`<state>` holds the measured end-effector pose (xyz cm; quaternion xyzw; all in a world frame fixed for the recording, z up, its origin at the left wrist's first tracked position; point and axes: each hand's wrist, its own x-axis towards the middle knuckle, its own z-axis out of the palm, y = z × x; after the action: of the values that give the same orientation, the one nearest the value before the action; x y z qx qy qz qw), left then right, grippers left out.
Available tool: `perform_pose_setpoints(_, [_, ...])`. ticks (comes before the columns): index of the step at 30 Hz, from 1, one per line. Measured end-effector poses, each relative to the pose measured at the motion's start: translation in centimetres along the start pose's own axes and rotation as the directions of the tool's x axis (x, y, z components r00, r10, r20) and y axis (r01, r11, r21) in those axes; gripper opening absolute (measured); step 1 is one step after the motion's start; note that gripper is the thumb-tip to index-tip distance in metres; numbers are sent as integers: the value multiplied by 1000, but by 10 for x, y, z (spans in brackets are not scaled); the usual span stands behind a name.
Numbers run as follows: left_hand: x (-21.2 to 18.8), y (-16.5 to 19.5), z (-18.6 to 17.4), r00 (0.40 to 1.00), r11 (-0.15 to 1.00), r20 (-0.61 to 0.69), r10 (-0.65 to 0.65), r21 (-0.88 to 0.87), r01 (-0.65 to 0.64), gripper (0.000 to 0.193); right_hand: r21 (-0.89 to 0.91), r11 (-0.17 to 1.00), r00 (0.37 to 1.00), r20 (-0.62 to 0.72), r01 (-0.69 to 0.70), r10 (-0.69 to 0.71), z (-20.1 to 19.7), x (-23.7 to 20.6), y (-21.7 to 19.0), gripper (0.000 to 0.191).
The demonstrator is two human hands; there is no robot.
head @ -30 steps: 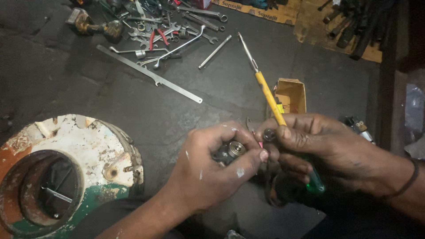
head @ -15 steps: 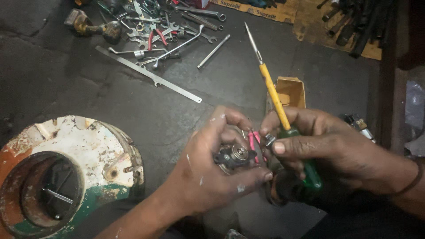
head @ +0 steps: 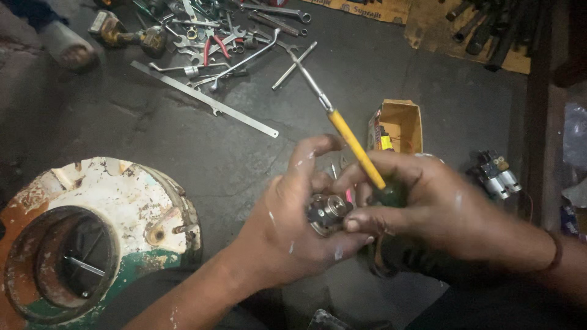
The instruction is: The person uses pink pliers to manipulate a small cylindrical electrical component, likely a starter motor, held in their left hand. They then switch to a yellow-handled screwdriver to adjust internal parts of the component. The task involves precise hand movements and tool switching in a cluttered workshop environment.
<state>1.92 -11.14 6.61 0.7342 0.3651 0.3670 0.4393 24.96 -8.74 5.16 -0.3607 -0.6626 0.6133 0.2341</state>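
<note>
My left hand [head: 287, 226] cups a small round metal part [head: 328, 212] with a shiny hub, held over the dark floor. My right hand [head: 428, 208] grips a screwdriver [head: 351, 143] with a yellow shaft and dark green handle. Its metal tip points up and away to the left, and the thumb rests against the metal part. A bit of pink wire shows between the fingers of both hands.
A worn round white, green and orange casing [head: 92, 238] with a large hole lies at lower left. Several spanners, pliers and a long flat metal bar [head: 205, 99] litter the floor at the top. A small open cardboard box [head: 400, 125] and a small metal assembly [head: 496, 175] lie at right.
Both hands have shifted slightly and the metal part has turned so its shiny hub faces up. The screwdriver has tilted further to the left.
</note>
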Motion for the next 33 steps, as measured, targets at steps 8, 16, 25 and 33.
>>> perform_pose_setpoints(8, [-2,-4,6,999,991,-14,45,124,-43,92,-351,935,998,-60,-48,28,8,-4,-10,42])
perform_pose_setpoints(16, [-1,0,0,994,993,44,-100,66,97,94,-169,952,966,-85,-257,245,-5,-6,-16,35])
perform_pose_setpoints(25, [-3,-1,-4,998,998,-34,61,18,-60,97,369,887,942,-74,-278,326,-27,-7,-8,39])
perform_pose_setpoints(33, [-1,2,-6,999,999,-14,31,-40,-32,75,484,801,928,67,-352,368,-36,-10,8,41])
